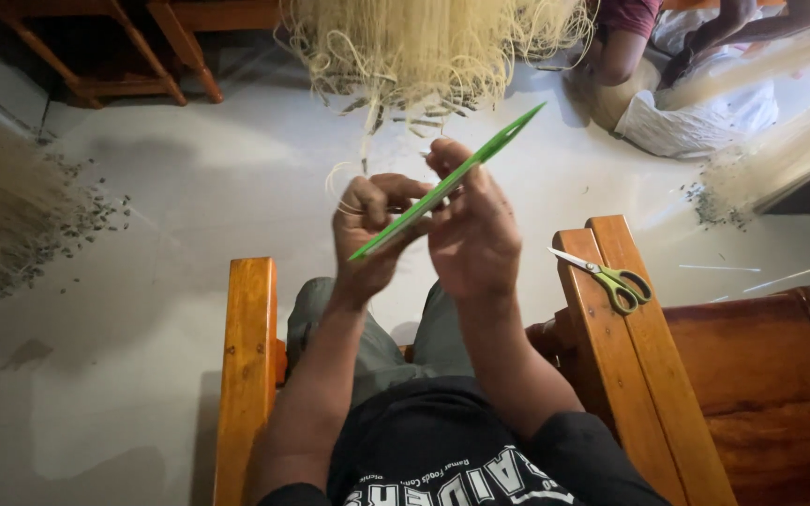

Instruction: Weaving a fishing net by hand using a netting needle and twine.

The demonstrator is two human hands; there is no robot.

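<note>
Left hand (367, 230) and right hand (471, 230), each in a closed grip on a green netting needle (447, 183) held slantwise above the lap. Pale netting (414, 47) hangs ahead; green-handled scissors (611, 278) lie on the right wooden armrest (625, 375).
</note>
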